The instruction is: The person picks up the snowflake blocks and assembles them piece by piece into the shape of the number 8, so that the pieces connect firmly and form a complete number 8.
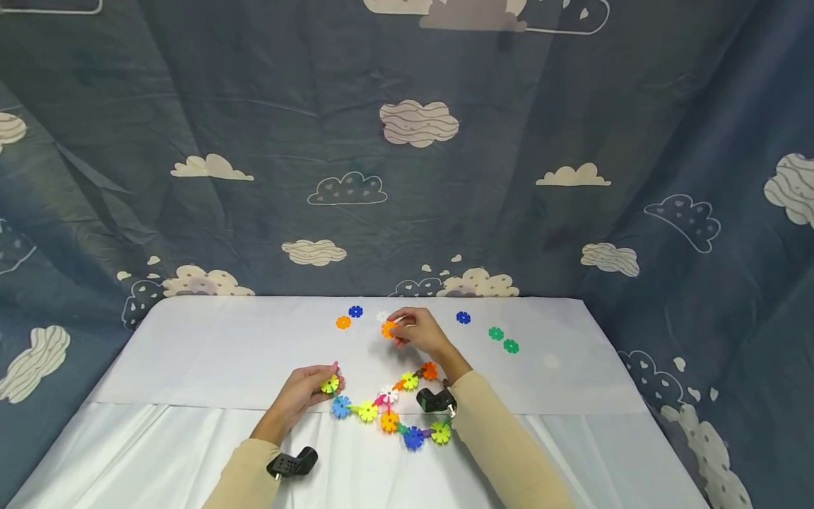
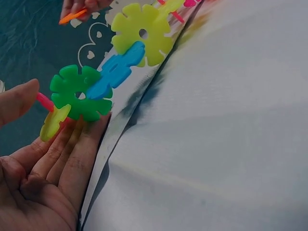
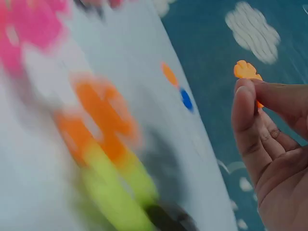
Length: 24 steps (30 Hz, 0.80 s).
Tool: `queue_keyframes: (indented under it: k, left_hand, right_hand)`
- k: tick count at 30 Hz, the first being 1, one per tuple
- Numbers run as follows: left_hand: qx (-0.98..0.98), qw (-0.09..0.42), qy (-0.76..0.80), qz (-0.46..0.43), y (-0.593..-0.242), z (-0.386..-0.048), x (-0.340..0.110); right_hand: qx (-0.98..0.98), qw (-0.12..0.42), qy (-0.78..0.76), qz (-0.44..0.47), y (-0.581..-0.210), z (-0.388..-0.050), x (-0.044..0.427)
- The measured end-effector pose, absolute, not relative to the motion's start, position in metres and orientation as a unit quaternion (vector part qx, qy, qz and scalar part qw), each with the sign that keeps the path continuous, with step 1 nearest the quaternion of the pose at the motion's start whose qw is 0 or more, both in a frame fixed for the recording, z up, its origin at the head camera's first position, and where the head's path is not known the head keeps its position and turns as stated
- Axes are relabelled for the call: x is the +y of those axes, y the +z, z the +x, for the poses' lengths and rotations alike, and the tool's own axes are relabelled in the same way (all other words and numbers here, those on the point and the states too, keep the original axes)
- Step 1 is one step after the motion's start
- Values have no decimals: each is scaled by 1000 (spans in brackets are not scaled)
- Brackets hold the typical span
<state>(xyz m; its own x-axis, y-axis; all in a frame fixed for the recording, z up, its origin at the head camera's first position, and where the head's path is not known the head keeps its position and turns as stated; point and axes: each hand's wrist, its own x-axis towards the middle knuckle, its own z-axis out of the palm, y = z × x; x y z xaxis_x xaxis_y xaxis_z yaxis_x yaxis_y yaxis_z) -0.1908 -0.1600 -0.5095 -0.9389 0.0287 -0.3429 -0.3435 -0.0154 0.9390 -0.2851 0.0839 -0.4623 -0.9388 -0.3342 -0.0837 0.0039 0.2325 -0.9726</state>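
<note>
My right hand (image 1: 416, 331) pinches an orange flower-shaped plastic disc (image 3: 246, 70) between thumb and fingertips, above the table. The left hand (image 1: 308, 387) holds one end of a chain of interlocking flower discs (image 1: 367, 411). In the left wrist view, a pink piece at that end lies against the thumb, beside a yellow disc (image 2: 54, 122) and a green disc (image 2: 77, 91) over the fingers. A light blue disc (image 2: 115, 70) joins the green one to a larger yellow disc (image 2: 130, 29). The chain curves round to an orange-red disc (image 1: 429, 370) near the right forearm, which hides part of it.
Loose discs lie on the white-covered table (image 1: 222, 353): an orange one (image 1: 343, 322) and a blue one (image 1: 356, 311) at the back, a white one (image 1: 381, 316) behind the right hand, another blue (image 1: 463, 317) and two green (image 1: 503, 339) to the right. A patterned curtain (image 1: 267, 141) hangs behind.
</note>
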Motion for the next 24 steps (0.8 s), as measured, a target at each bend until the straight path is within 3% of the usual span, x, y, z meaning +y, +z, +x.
queue_keyframes:
  k: [4,12,24]
  left_hand:
    - [686,134,705,-124,-512,-190,-161]
    - [680,146,709,-115,-510,-192,-163]
    - [679,145,710,-119,-513,-195,-165]
  right_hand:
    - [752,158,-630,-114,-468,-270,56]
    - [722,140,-664,-131,-484,-258,24]
    - [732,141,-664,-64,-496,-253,-3]
